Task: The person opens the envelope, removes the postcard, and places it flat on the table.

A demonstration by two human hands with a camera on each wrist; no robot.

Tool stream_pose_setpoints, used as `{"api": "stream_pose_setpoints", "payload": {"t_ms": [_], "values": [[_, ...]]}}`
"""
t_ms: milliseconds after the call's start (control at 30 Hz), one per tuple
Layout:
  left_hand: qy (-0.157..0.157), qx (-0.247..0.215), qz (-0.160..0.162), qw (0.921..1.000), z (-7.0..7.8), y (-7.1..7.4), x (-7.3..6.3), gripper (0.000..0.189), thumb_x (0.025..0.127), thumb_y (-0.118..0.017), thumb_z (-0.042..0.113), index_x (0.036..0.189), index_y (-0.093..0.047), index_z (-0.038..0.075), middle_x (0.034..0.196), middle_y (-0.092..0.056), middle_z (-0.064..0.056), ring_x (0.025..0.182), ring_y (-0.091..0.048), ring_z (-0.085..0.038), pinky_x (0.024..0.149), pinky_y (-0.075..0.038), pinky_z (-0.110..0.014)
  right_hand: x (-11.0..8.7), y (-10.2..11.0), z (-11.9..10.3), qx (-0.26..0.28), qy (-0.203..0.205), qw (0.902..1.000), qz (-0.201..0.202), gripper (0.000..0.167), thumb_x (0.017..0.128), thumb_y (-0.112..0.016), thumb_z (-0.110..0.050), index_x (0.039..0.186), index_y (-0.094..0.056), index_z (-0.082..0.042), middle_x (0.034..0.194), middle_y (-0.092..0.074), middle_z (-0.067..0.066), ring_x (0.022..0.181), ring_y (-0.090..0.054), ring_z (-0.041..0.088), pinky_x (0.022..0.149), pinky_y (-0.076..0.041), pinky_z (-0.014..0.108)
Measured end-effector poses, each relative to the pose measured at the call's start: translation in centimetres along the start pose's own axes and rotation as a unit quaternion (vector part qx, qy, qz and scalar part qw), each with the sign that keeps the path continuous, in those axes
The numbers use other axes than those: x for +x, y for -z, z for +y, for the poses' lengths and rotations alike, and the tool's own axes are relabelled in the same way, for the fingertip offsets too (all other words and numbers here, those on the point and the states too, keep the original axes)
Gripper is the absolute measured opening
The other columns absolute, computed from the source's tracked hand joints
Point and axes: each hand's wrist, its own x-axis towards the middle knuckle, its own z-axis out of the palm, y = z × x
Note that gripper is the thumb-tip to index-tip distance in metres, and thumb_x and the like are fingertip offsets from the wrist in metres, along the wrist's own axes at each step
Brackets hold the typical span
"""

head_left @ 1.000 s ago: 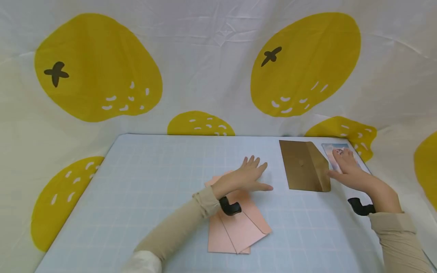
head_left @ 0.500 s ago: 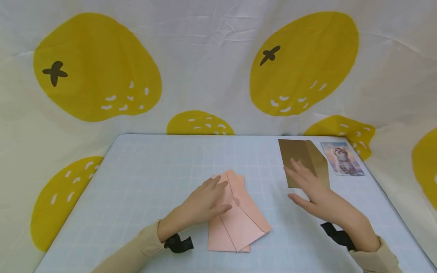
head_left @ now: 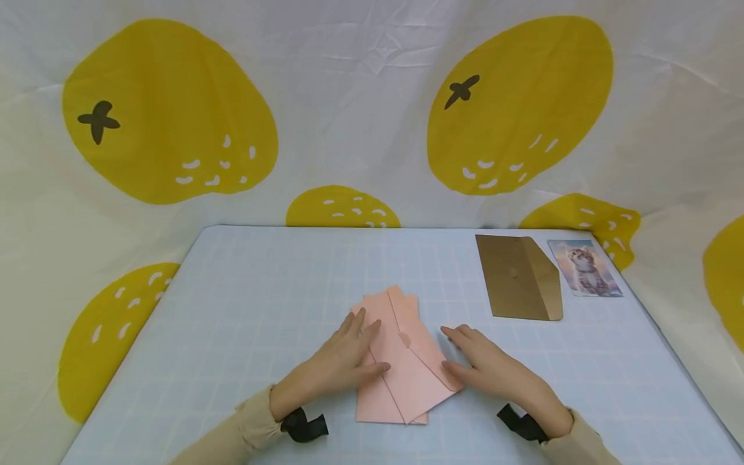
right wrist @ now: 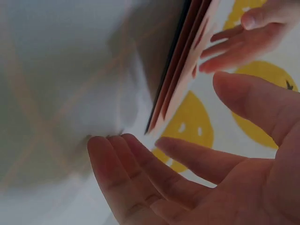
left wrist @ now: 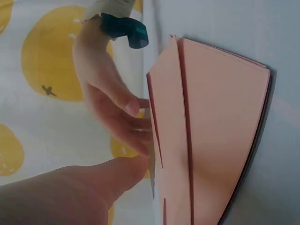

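A loose, fanned stack of pink envelopes [head_left: 407, 381] lies in the front middle of the table, the top one with its pointed flap showing. Over the stack's left side is my left hand [head_left: 343, 355], fingers spread and nearly straight; whether they touch the paper I cannot tell. My right hand [head_left: 494, 365] stands at the stack's right edge, fingers extended and holding nothing, its thumb near the envelope corner. In the right wrist view, the edges of several stacked envelopes [right wrist: 180, 65] show, with a dark edge at the bottom.
A brown-gold envelope [head_left: 511, 278] with its flap opened to the right lies at the back right of the table [head_left: 261, 290]. Beside it, near the table's right edge, is a kitten picture card [head_left: 586, 268]. A white curtain [head_left: 349, 97] with yellow fruit prints hangs behind.
My right hand has come off the kitten card and moved left, past the brown-gold envelope, to the pink stack. The left hand has drawn back leftward over the stack.
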Motion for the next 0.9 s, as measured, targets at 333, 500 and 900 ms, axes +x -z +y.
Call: {"api": "stream_pose_setpoints", "payload": {"t_ms": [333,500,900], "values": [[-0.010,0.017,-0.007,0.9998,-0.6,-1.0,0.7,0.079,0.097,-0.057,0.050,0.153,-0.031,0.001,0.158,-0.007,-0.035,0.144,-0.001,-0.055,0.114,-0.017,-0.061,1.3,-0.4,-0.5,0.065,-0.045,0.9967,-0.020,0.064,0.090,-0.072,-0.025,0.136,-0.048,0.013,0.083,-0.050,0.001,0.067,-0.042,0.008,0.059,-0.039,0.025],[-0.021,0.021,-0.011,0.9995,-0.9,-1.1,0.8,0.083,0.095,-0.058,0.053,0.154,-0.030,0.002,0.160,-0.003,-0.032,0.146,0.004,-0.051,0.114,-0.015,-0.061,1.6,-1.1,-1.2,0.092,-0.021,0.9950,-0.031,0.036,0.086,-0.074,-0.014,0.112,-0.060,0.006,0.069,-0.049,-0.003,0.060,-0.041,0.004,0.053,-0.037,0.023],[-0.043,0.030,-0.035,0.9980,-1.8,-0.8,1.3,0.098,0.089,-0.063,0.060,0.157,-0.022,0.002,0.161,0.006,-0.029,0.148,0.010,-0.044,0.116,-0.009,-0.059,2.3,-2.1,-3.0,0.044,0.001,0.9986,-0.028,0.023,0.085,-0.075,-0.015,0.078,-0.053,-0.012,0.065,-0.045,-0.006,0.056,-0.040,0.004,0.048,-0.035,0.022]]}}
